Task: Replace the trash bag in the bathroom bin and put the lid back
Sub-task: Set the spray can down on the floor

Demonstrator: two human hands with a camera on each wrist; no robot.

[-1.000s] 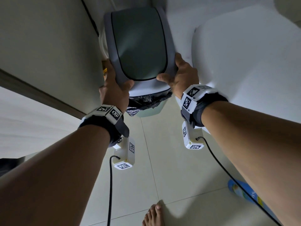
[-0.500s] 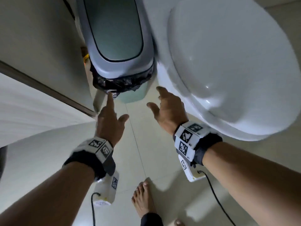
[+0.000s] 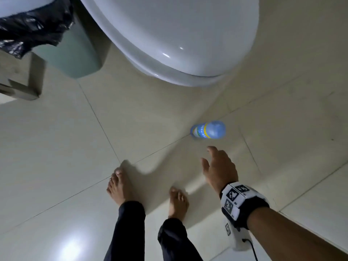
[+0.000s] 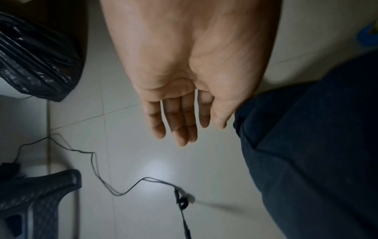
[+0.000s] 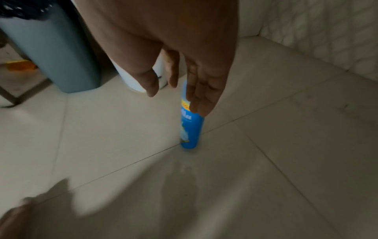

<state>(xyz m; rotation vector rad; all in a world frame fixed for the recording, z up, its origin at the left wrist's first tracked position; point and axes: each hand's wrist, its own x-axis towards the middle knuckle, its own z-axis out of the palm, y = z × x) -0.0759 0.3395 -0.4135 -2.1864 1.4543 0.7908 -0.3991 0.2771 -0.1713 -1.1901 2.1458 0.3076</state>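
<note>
The bin (image 3: 75,55) stands at the upper left corner of the head view, just beside the toilet (image 3: 169,34), with the black trash bag (image 3: 32,29) folded over its rim and hanging down its greenish wall. Of the lid (image 3: 20,4) only a pale edge shows above the bag, so I cannot tell how it sits.

1.0 s ago both hands gripped the lid at its 2 sides, on top of the bin. 0.5 s ago they were already off it, fingers spread, just below the bin. Now both are well away from the bin. The right hand (image 3: 219,168) hangs low over the floor (image 3: 56,147), far right of the bin; its grip is released, fingers straight and loose, holding nothing. The fingertips (image 5: 201,110) are near a blue spray can (image 5: 191,129) that stands upright on the floor, but whether they touch it I cannot tell. The left hand (image 4: 184,80) is gone from the head view; the left wrist view shows it hanging beside the dark trouser leg (image 4: 317,145), grip released, fingers straight together, with the bag (image 4: 39,64) to its side.

2 bare feet (image 3: 120,185) stand on the tiles, below the bin. A thin cable (image 4: 102,177) lies on the floor.
</note>
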